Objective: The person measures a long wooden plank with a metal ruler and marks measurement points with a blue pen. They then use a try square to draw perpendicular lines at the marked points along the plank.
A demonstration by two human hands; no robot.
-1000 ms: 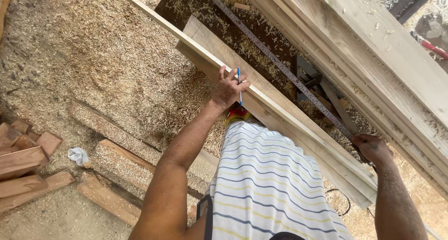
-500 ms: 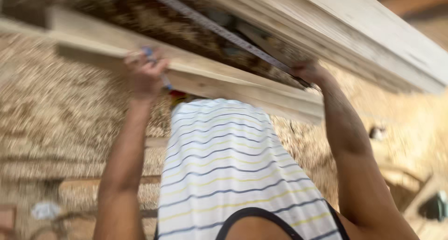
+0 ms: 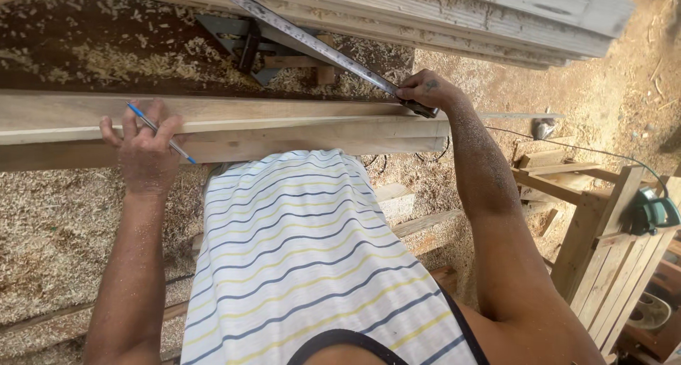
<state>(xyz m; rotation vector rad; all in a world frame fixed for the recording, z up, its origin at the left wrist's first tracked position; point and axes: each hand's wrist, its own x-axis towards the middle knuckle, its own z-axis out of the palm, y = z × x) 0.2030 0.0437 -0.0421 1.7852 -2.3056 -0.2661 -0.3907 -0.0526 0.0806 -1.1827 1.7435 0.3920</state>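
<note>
Head view cuts off both ends of things: the plank (image 3: 234, 124) runs out of frame on the left, and the long metal ruler (image 3: 312, 46) leaves at the top. Your striped shirt (image 3: 312, 251) hides what lies beneath the plank's middle. The plank lies level, long axis left to right, just in front of your chest. The ruler slants from upper left down to lower right. Your left hand (image 3: 145, 152) rests fingers spread on the plank's near edge, a blue pen (image 3: 162, 132) pinched between them. Your right hand (image 3: 425, 90) is curled tight around the ruler's lower end, at the plank's right end.
</note>
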